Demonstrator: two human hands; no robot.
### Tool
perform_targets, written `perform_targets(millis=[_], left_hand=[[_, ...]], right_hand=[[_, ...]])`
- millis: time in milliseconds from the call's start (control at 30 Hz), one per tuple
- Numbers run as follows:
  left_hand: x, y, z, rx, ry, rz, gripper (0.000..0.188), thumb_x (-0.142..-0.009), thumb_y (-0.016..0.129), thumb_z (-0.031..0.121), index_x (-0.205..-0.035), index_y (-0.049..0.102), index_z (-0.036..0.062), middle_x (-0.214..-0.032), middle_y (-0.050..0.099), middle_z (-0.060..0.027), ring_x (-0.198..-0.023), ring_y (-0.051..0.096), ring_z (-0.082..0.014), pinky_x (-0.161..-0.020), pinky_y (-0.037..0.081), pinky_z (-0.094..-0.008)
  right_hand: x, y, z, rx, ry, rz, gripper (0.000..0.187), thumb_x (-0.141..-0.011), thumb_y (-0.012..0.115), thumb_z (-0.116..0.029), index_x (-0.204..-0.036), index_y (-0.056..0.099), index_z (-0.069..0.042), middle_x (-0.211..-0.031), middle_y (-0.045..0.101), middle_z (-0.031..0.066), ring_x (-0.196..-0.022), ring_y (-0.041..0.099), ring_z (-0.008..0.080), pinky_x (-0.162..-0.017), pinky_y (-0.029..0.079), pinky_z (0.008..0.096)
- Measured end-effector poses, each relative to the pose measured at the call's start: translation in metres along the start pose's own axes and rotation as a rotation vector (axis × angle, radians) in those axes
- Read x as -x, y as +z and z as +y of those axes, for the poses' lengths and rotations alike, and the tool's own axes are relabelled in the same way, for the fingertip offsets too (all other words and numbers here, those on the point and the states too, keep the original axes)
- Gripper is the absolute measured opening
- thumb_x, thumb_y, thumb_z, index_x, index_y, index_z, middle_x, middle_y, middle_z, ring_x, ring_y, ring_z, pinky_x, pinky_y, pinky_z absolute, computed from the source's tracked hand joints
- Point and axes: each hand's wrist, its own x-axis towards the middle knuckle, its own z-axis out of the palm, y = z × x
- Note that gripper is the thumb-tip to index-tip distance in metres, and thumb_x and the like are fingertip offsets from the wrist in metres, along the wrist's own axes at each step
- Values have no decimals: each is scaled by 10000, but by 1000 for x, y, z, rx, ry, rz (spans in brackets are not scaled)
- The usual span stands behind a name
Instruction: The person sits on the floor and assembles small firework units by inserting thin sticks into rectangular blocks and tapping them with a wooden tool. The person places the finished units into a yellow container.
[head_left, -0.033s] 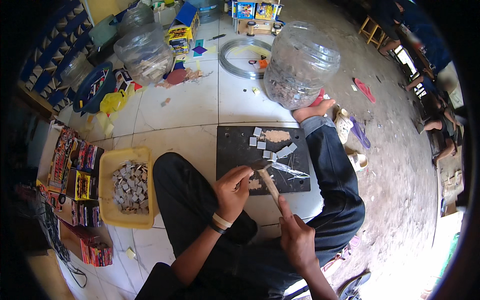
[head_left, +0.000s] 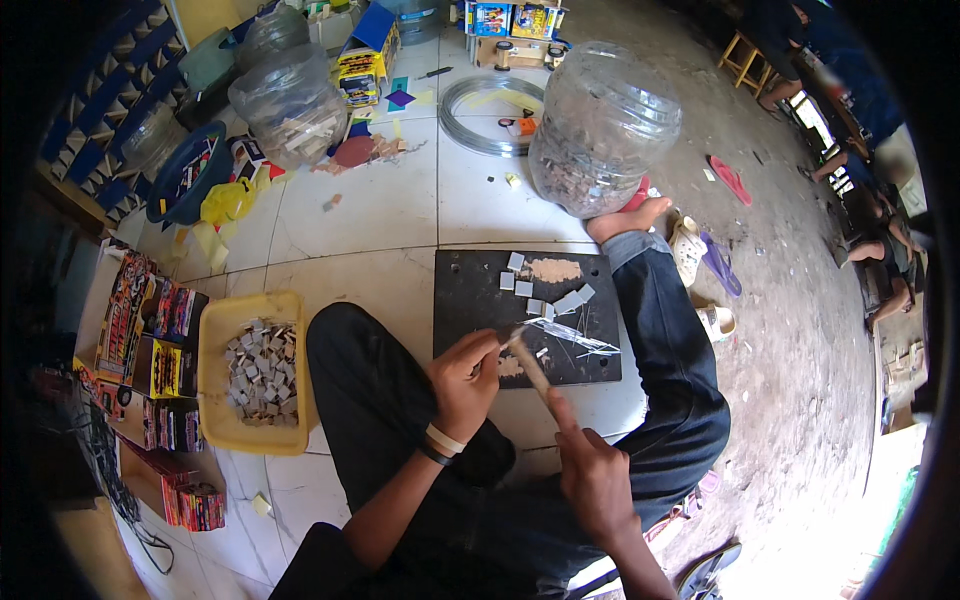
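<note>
My right hand (head_left: 595,480) is closed around the wooden handle of a hammer (head_left: 533,374). The hammer head is over the near part of a black board (head_left: 468,285), close to my left fingertips. My left hand (head_left: 465,378) is pinched at the board's near left; what it holds is too small or hidden to make out. Several small grey-topped square blocks (head_left: 523,290) lie on the board, beside a bunch of thin silvery wire pieces (head_left: 588,343). Two worn, pale brown patches mark the board's surface.
A yellow basin (head_left: 208,395) of similar small blocks (head_left: 262,370) stands left of my knee, beside printed cartons (head_left: 125,310). Beyond the board are a coil of wire (head_left: 450,130) and a large clear plastic container (head_left: 605,130). Sandals (head_left: 720,265) lie to the right; people are farther off.
The hammer head has shifted slightly down and left, closer to my left fingertips. A small pale piece on the board beside the hammer now shows. My left hand has barely moved.
</note>
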Motion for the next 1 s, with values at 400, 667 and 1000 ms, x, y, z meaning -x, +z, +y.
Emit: perform_targets(millis=[400, 667, 1000], left_hand=[[-19, -27, -1, 15, -14, -11, 156, -923, 745, -117, -1011, 828, -19, -1022, 844, -116, -954, 806, -191, -866, 619, -337], [-60, -227, -20, -657, -92, 399, 160, -1041, 754, 81, -1130, 814, -38, -1045, 830, -123, -931, 768, -203, -851, 601, -335], [-83, -46, -15, -310, 56, -191, 241, -971, 822, 81, -1199, 789, 11, -1123, 796, -156, -909, 765, -263, -817, 597, -358]], right_hand=[[-3, 4, 9, -232, 95, 79, 722, -979, 664, 28, -1646, 537, -218, -959, 754, 252, -828, 765, 468, -760, 639, 554], [13, 19, 33, -455, 216, 75, 481, -1004, 716, -50, -1481, 675, -95, -1024, 766, 277, -904, 754, 496, -809, 619, 539], [-101, 21, 83, -140, 112, 319, 174, -945, 817, -84, -1096, 812, 2, -950, 787, 209, -799, 773, 392, -744, 609, 444]])
